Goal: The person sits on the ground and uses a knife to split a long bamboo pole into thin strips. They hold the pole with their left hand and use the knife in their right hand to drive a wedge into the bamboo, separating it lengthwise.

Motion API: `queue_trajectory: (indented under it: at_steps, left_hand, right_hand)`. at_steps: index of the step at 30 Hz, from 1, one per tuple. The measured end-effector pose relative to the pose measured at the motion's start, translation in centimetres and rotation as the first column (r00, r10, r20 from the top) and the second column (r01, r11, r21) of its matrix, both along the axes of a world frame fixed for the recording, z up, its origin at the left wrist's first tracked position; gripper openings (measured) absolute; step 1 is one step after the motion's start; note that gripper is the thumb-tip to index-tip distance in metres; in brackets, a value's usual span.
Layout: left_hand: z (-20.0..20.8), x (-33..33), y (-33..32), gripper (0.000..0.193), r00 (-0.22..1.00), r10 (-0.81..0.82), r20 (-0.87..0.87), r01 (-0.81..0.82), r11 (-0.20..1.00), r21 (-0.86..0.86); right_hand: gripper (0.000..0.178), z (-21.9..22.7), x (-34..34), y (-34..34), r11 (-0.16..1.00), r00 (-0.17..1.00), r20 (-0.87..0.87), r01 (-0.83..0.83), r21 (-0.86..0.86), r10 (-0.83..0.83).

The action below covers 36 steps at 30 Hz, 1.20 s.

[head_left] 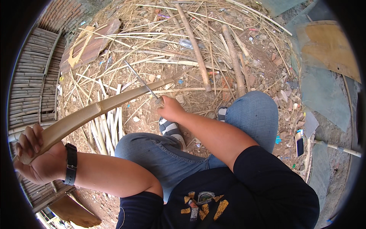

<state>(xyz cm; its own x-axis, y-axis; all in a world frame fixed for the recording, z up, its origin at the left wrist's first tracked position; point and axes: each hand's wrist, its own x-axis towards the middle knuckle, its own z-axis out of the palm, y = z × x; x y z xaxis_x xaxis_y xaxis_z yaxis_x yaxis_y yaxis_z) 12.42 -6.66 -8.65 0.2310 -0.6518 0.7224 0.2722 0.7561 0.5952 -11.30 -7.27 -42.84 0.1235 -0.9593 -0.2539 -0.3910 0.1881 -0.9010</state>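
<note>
Left hand (47,162) is wrapped round the near end of a long, curved bamboo piece (97,108), fingers curling over its edge, and that's a proper grip! The bamboo runs up and away from that hand at a slant, a joint ridge showing partway along, its far tip ending just beyond the right hand (170,109). And the right hand is closed in a fist on the handle of a slim knife (139,77), blade pointing forward and to the left, crossing the bamboo near that far tip; whether the edge bites or merely lies across it, I cannot tell. Below the bamboo, between the two hands, there's a bundle of pale split strips (108,129) fanned over the dirt. A dark watch (71,164) sits on the left wrist. Just below the right hand, a checkered shoe (171,129) pokes out beside the bent denim legs (152,150). Look ahead of the right hand: round poles (196,49) lie among scattered slivers, with a clear plastic bottle (185,43) close by. Out past the left hand stands a wall of bamboo slats (32,76), and ahead of that hand a rusty sheet (93,42) rests on the ground. Well off to the right of the right hand, a phone-like object (300,147) lies near some grey-blue panels (324,95).
</note>
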Motion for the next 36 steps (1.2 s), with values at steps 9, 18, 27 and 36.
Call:
queue_trajectory:
  at_steps: [9, 18, 27, 36]
  left_hand:
    - [-0.1, 0.1, -0.1, 0.024, 1.0, 0.009, 0.026, -0.009, 1.0, -0.009]
    - [0.0, -0.6, -0.1, 0.022, 0.998, 0.062, 0.014, -0.062, 0.998, -0.014]
    - [0.4, 0.7, -0.2, 0.028, 0.992, 0.122, -0.003, -0.122, 0.992, 0.03]
    - [0.4, 2.5, -0.3, 0.03, 0.999, 0.035, 0.018, -0.035, 0.999, 0.026]
  right_hand:
    - [0.04, 0.0, 0.2, -0.3, 0.995, 0.999, -0.027, 0.023, 0.094, -0.02]
    - [0.041, 0.4, 0.1, -0.4, 0.996, 1.0, -0.024, 0.011, 0.091, -0.008]
    - [0.04, 0.6, 0.0, -0.3, 0.998, 1.0, -0.008, 0.019, 0.067, -0.019]
    - [0.037, 0.3, 0.2, -0.2, 0.999, 1.0, 0.01, 0.013, 0.049, -0.013]
